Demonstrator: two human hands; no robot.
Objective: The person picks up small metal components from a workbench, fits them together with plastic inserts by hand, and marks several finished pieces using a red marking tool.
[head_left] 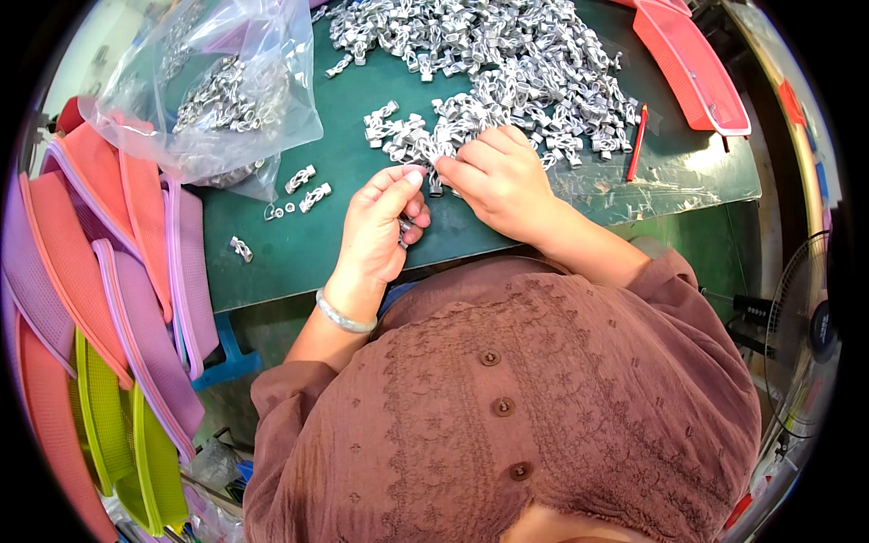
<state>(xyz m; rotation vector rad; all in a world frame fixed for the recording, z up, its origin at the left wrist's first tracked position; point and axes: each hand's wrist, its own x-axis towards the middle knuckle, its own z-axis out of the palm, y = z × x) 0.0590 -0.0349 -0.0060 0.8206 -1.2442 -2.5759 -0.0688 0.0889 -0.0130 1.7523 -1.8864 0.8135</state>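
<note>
A big heap of small silvery metal pieces with loops (534, 81) covers the far middle of the green tabletop (362, 258). At the heap's near edge both my hands work close together. My left hand (378, 217) is closed, thumb and forefinger pinched, with a small silvery metal piece (404, 232) showing under its curled fingers. My right hand (503, 181) is closed too, its fingertips among the nearest pieces; what they grip is mostly hidden. Just under these fingertips another metal piece (436, 187) shows.
Left of the heap lies a clear plastic bag (290, 100) with more metal pieces. Several loose pieces (315, 196) lie beside it. A red pencil (638, 143) and a pink basket (692, 77) are at the right. Purple, coral and green baskets (136, 308) are stacked on the left.
</note>
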